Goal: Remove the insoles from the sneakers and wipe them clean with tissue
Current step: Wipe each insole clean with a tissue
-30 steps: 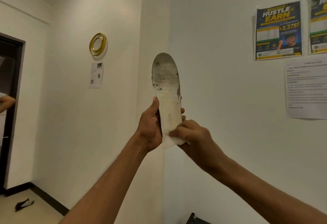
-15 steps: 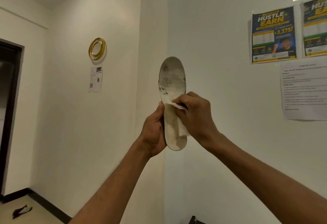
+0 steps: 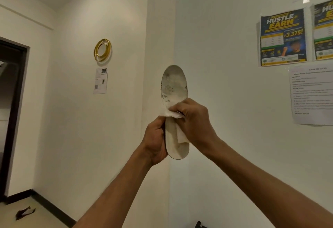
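Note:
A white insole (image 3: 173,87) stands upright in front of me, toe end up, with grey dirt and dark marks on its upper half. My left hand (image 3: 155,140) grips its lower left edge near the heel. My right hand (image 3: 193,121) presses a white tissue (image 3: 171,114) against the middle of the insole, fingers closed over it; a strip of the tissue hangs down over the heel part. No sneakers are in view.
A white wall corner stands right behind the insole. Posters (image 3: 282,37) and a printed sheet (image 3: 310,96) hang on the right wall, a gold ring (image 3: 102,49) and a paper on the left wall. A dark doorway (image 3: 10,112) is far left; a dark scrap (image 3: 24,213) lies on the floor.
My right hand has slid the tissue up from the heel to the middle of the insole. The insole sits slightly lower in view.

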